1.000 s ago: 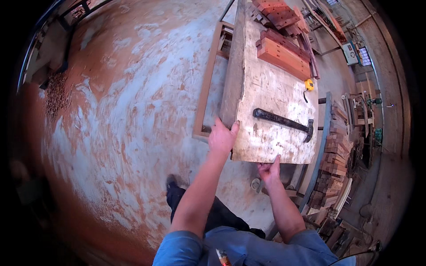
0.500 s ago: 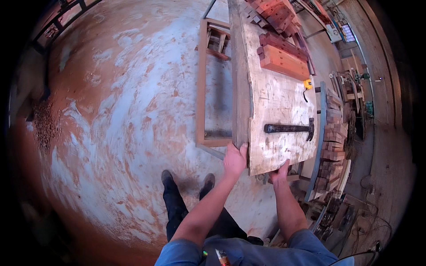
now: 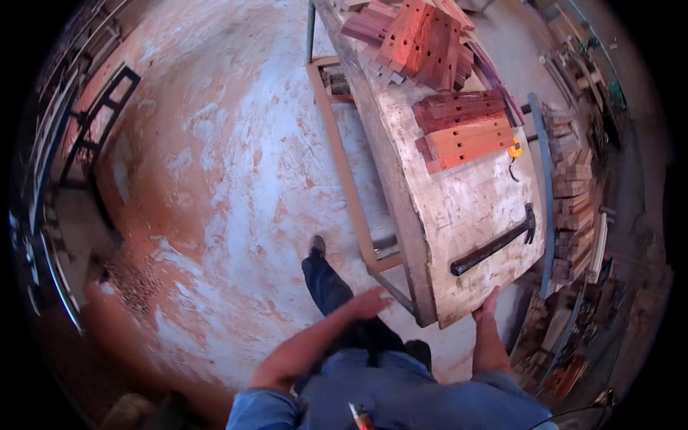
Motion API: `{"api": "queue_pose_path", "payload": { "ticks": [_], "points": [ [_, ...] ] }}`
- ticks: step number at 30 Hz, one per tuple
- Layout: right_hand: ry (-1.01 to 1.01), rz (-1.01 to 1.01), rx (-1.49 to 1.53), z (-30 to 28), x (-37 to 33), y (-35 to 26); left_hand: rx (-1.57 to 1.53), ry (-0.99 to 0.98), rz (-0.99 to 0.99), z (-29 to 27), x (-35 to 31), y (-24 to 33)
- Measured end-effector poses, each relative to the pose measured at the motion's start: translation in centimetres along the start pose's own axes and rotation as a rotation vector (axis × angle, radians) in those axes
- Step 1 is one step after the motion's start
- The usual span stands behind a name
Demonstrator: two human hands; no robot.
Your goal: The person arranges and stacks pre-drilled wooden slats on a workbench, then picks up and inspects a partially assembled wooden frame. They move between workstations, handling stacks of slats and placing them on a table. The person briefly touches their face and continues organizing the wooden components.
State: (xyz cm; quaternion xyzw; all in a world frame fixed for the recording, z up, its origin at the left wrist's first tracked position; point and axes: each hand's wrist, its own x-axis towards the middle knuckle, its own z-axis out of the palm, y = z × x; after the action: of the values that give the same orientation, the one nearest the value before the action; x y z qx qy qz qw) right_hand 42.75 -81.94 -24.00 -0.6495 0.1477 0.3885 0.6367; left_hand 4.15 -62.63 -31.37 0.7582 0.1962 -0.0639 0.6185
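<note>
Denim-clad legs are filling the bottom of the view, and just above them the right hand is pressing against the near edge of the pale, paint-spattered wooden worktop; whether its fingers are curling under the edge cannot be told. The left hand is hanging free just short of the worktop's near corner, fingers loosely spread and holding nothing. Judging by its thick slab, the worktop is looking heavy and stiff, best gripped at the near edge with both hands. A long dark-handled hammer is lying loose on it and could slide. Farther off, stacked reddish and orange slotted wood blocks are resting beside a small yellow tape measure. No packages, labels or signs are showing.
</note>
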Motion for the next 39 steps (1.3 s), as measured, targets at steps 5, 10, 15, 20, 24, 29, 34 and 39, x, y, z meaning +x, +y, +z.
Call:
{"api": "queue_pose_path", "payload": {
  "ticks": [5,10,15,20,24,29,34,39],
  "points": [
    [0.355,0.071,-0.151,-0.8,-0.9,0.1,-0.2,0.353,-0.631,-16.6,-12.6,-8.4],
    [0.78,0.199,-0.405,-1.0,-5.7,1.6,0.071,0.566,-0.906,-27.3,-24.6,-16.3],
    [0.61,0.683,-0.568,6.3,-14.3,10.7,-0.144,0.708,-1.083,-33.3,-27.6,-19.5],
    [0.303,0.766,-0.634,23.3,-15.3,18.7,-1.022,0.547,-0.865,-47.5,-26.0,-22.2],
    [-0.108,0.459,-1.135,51.3,-10.1,15.5,-0.119,0.44,-0.83,-61.9,-27.4,-26.6],
    [-0.196,0.229,-0.665,78.4,-4.5,12.3,0.063,0.437,-0.803,-80.4,-22.0,-23.0],
    [-0.315,0.125,-0.548,98.0,5.6,11.8,0.066,0.388,-0.66,-91.5,-12.7,-20.6],
    [-0.321,-0.337,-0.757,117.1,19.5,16.2,0.124,0.34,-0.762,-100.8,-6.9,-20.5]
  ]
}}
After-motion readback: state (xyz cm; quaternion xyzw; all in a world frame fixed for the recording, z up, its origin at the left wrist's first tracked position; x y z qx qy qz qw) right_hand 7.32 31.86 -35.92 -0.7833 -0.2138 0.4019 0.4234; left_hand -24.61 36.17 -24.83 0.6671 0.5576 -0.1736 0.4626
